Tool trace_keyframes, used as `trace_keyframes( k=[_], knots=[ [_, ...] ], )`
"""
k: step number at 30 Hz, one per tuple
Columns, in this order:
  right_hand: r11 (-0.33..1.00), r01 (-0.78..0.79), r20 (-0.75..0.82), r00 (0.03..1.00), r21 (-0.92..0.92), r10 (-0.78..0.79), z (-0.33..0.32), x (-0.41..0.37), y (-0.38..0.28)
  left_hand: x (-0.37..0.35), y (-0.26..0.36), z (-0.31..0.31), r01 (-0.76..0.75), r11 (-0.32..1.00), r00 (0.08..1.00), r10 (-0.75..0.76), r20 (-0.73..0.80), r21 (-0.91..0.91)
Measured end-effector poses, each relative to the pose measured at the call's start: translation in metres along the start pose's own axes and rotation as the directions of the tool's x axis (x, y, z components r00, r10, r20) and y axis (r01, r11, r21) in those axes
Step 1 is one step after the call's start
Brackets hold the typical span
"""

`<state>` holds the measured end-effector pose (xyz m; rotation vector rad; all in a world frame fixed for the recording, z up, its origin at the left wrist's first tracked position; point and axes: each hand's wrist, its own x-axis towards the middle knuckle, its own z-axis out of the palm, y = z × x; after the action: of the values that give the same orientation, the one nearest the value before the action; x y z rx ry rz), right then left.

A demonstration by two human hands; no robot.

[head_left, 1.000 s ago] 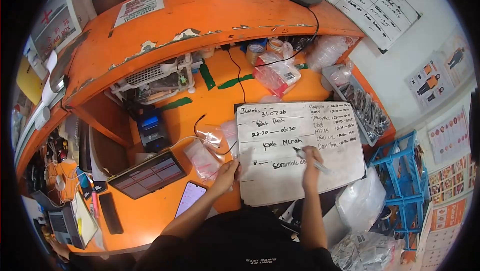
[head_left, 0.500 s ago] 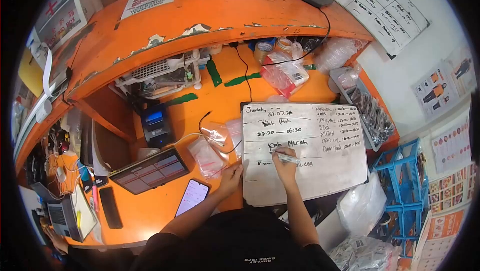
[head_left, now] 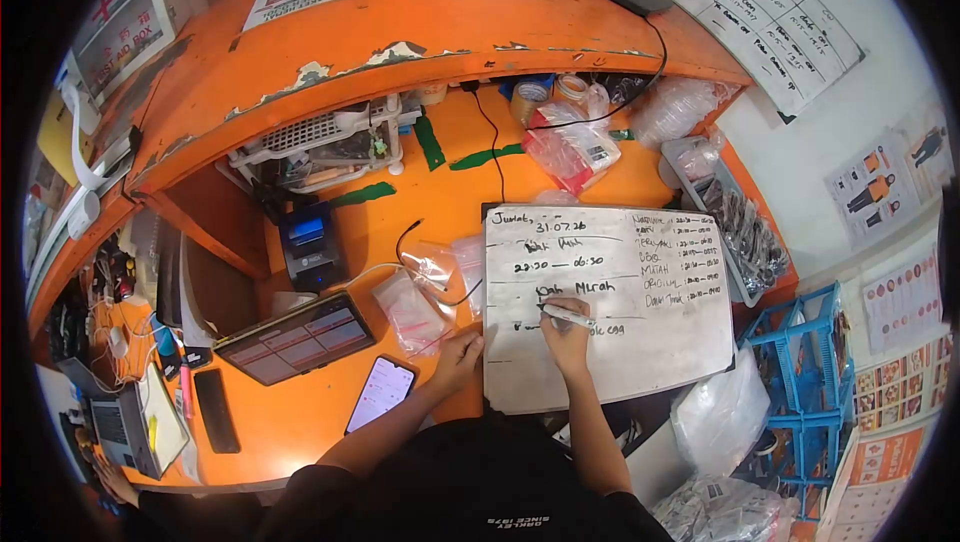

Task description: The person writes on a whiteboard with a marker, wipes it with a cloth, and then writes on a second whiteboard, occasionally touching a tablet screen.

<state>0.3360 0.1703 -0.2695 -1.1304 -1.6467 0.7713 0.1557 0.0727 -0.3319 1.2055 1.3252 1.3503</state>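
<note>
An orange desk spreads beneath a raised counter, with a handwritten whiteboard lying face up before a person in a black shirt. Blue racks stand to the board's right; on its other side, a tablet leans with its screen lit, near a dark card-terminal-like device.

The right hand rests on the board below the words "Merah" and "31.07.26" (the date at the top), its fingers closed around a marker. The left hand sits at the board's left edge, fingers bent and close together; whether they grip that edge cannot be told. A lit phone lies beside the left forearm. The white marker slants across the right hand's fingers, its tip hidden from view.
</note>
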Motion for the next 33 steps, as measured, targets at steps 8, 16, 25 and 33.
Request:
trace_keyframes(
  k=[8, 16, 25, 33],
  knots=[
    [0.975, 0.084, 0.078, 0.995, -0.204, -0.069, -0.004, -0.002, -0.009, -0.001, 0.012, -0.001, -0.013, 0.999, 1.000, 0.012, 0.019, 0.031],
    [0.979, 0.049, -0.085, 0.994, -0.196, -0.067, -0.010, -0.001, -0.008, 0.001, 0.013, -0.003, 0.002, 1.000, 0.999, -0.002, 0.035, 0.024],
    [0.973, 0.097, 0.052, 0.995, -0.211, -0.088, 0.005, -0.006, -0.010, 0.000, 0.004, 0.000, -0.047, 0.997, 0.999, 0.047, -0.006, 0.055],
    [0.958, 0.114, 0.004, 0.993, -0.264, -0.117, 0.006, -0.007, -0.004, 0.000, 0.006, -0.002, -0.009, 0.998, 0.999, 0.007, 0.035, 0.058]
  ],
)
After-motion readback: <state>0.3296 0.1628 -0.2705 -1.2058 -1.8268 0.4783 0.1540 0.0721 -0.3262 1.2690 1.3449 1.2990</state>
